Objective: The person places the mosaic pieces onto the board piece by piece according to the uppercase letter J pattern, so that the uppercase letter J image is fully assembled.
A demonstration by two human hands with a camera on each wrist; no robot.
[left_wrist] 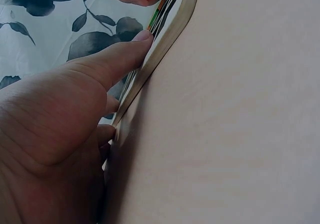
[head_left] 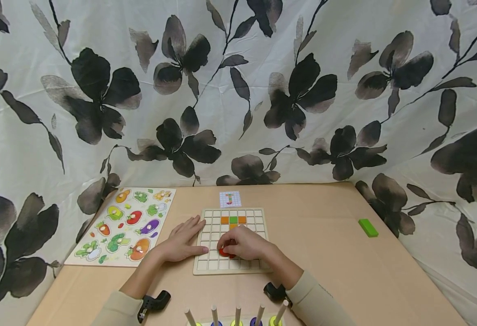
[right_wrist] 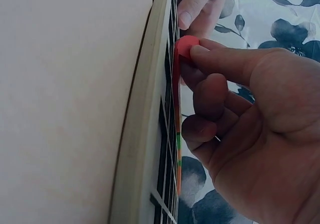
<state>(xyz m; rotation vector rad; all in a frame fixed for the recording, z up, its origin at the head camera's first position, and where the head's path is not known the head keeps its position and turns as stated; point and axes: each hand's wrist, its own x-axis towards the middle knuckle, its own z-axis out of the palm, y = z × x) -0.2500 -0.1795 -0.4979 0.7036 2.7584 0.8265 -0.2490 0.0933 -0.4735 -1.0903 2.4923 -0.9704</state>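
Note:
A pale grid board lies flat on the table. My left hand rests along its left edge with outstretched fingers, and the thumb touches the rim. Over the lower middle of the grid, my right hand pinches a small red piece between thumb and fingers, touching or just above the board. Orange and green squares fill some cells in an upper row. Part of the grid beneath the right hand is hidden. Behind the board lies a small card with a coloured pattern.
A vegetable picture board lies at the left. One green block sits near the table's right edge. Several wooden pegs with yellow and blue rings stand at the front edge. A floral cloth hangs behind the table.

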